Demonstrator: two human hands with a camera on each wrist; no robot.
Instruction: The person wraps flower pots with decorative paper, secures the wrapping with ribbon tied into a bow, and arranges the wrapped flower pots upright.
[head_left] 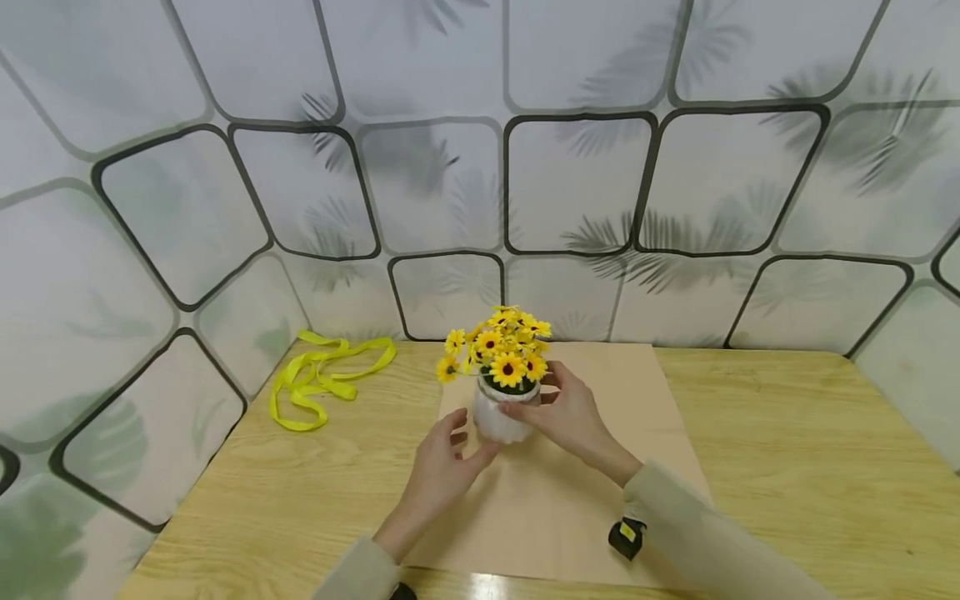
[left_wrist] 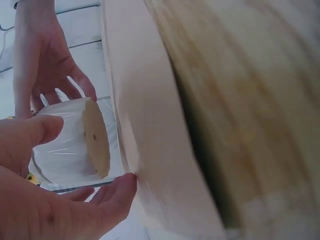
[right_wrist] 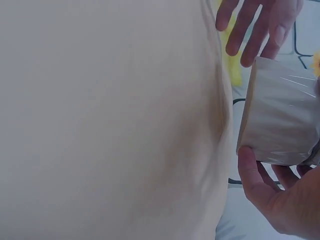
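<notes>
A white pot [head_left: 498,415] of yellow artificial sunflowers [head_left: 506,350] is held above a sheet of brown paper [head_left: 600,492]. My right hand [head_left: 573,417] grips the pot from the right, thumb across its front and fingers behind. Spread around the pot's left side, my left hand [head_left: 442,467] has loosely bent fingers; in the right wrist view its fingers [right_wrist: 243,30] stand just apart from the pot. The left wrist view shows the pot's tan underside [left_wrist: 97,137] with small holes, off the paper. Clear wrap glints on its side.
A crumpled yellow ribbon [head_left: 307,379] lies at the back left of the wooden table [head_left: 780,450]. Patterned fabric walls [head_left: 570,183] stand behind the table and along its left side. The paper's front edge lies near the table's front.
</notes>
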